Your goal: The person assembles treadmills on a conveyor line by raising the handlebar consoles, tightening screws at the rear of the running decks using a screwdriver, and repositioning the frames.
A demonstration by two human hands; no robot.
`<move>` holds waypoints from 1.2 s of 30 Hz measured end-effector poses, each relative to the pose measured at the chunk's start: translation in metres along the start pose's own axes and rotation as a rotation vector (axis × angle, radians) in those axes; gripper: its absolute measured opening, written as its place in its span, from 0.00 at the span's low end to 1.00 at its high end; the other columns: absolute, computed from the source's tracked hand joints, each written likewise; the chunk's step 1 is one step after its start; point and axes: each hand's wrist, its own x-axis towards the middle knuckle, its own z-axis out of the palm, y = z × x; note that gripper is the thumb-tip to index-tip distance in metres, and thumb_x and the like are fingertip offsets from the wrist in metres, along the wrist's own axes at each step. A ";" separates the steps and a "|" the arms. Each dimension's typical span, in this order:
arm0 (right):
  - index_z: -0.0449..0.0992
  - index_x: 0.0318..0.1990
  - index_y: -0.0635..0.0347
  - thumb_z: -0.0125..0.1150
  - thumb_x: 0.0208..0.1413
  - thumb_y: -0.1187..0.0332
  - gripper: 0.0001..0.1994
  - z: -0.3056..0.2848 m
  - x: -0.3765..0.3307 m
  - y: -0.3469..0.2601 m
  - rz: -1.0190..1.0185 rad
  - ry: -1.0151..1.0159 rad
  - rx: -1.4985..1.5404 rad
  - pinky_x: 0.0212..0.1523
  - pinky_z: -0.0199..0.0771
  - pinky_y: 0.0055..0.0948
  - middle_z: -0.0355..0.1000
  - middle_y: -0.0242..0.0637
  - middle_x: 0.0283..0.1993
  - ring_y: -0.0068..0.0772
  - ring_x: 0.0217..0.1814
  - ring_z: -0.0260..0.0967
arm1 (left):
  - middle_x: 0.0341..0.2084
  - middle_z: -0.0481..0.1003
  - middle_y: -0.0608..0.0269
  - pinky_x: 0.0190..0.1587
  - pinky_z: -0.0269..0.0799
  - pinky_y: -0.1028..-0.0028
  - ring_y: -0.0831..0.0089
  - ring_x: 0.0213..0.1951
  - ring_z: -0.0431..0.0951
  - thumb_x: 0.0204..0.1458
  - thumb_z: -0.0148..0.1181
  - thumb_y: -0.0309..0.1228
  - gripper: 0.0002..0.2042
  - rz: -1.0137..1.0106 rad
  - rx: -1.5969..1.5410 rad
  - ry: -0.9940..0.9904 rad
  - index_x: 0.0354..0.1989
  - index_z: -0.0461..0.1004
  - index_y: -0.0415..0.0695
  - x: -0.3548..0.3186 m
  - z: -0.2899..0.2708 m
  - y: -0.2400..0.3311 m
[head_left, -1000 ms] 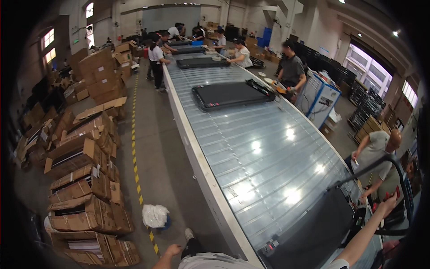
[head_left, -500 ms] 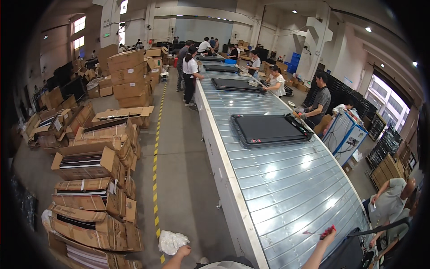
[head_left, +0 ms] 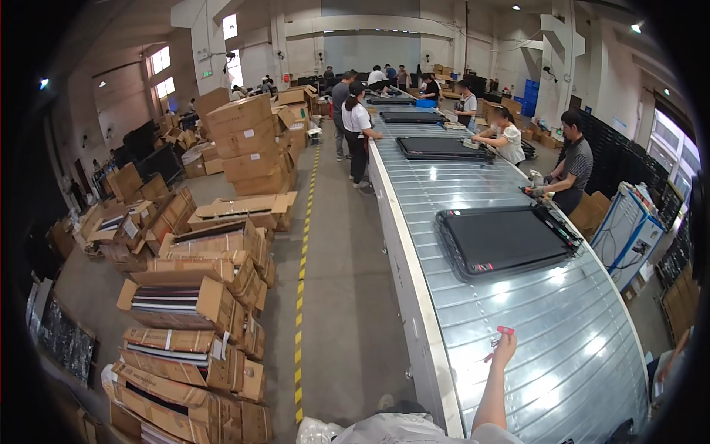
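Note:
My right hand [head_left: 506, 349] is raised over the near part of the metal-topped line [head_left: 547, 374]. Its fingers are closed on a small red piece [head_left: 506, 330] that sticks out at the fingertips. Something thin, like a cord or clip, and another bit of red show beside the fingers, too small to make out. Farther along the line lies a black treadmill-like deck [head_left: 510, 238] in clear wrapping, beyond my hand and not touched by it. My left hand is out of the picture.
Open cartons [head_left: 174, 300] of long strips stand stacked on the left, beside a yellow-black floor stripe [head_left: 301, 325]. White plastic bagging [head_left: 318, 431] lies by my body. A co-worker [head_left: 573, 166] stands at the line's right side; others work farther back. A blue-white cabinet [head_left: 629, 233] stands right.
My view has swung, so the line sits farther right. My right hand has come up and inward with the red piece. My left hand and most of the black item at lower right have left the picture.

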 end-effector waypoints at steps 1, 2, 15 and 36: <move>0.74 0.34 0.64 0.48 0.55 0.72 0.08 0.015 0.035 0.025 -0.040 0.012 0.002 0.24 0.61 0.19 0.65 0.33 0.31 0.21 0.27 0.62 | 0.20 0.77 0.60 0.31 0.72 0.67 0.67 0.24 0.77 0.44 0.58 0.44 0.15 0.019 0.032 -0.011 0.27 0.78 0.44 0.013 -0.021 0.034; 0.74 0.34 0.65 0.49 0.55 0.72 0.08 0.055 0.044 0.026 0.031 -0.028 0.126 0.24 0.61 0.19 0.67 0.34 0.31 0.20 0.26 0.62 | 0.20 0.77 0.60 0.30 0.72 0.67 0.67 0.24 0.77 0.45 0.58 0.44 0.15 0.004 0.039 0.002 0.27 0.78 0.44 0.018 -0.041 0.052; 0.75 0.36 0.56 0.53 0.56 0.67 0.06 0.428 0.109 -0.029 0.365 -0.069 0.425 0.22 0.57 0.15 0.68 0.24 0.28 0.12 0.26 0.58 | 0.18 0.76 0.62 0.28 0.71 0.69 0.70 0.22 0.76 0.46 0.57 0.46 0.16 -0.010 0.246 -0.096 0.26 0.79 0.45 0.225 -0.265 0.208; 0.74 0.35 0.64 0.52 0.55 0.72 0.06 0.589 0.269 0.038 0.054 0.534 -0.058 0.25 0.57 0.18 0.66 0.28 0.35 0.18 0.29 0.59 | 0.21 0.78 0.62 0.36 0.72 0.68 0.69 0.27 0.78 0.46 0.56 0.54 0.22 0.117 0.623 -0.133 0.24 0.79 0.45 0.687 -0.630 0.612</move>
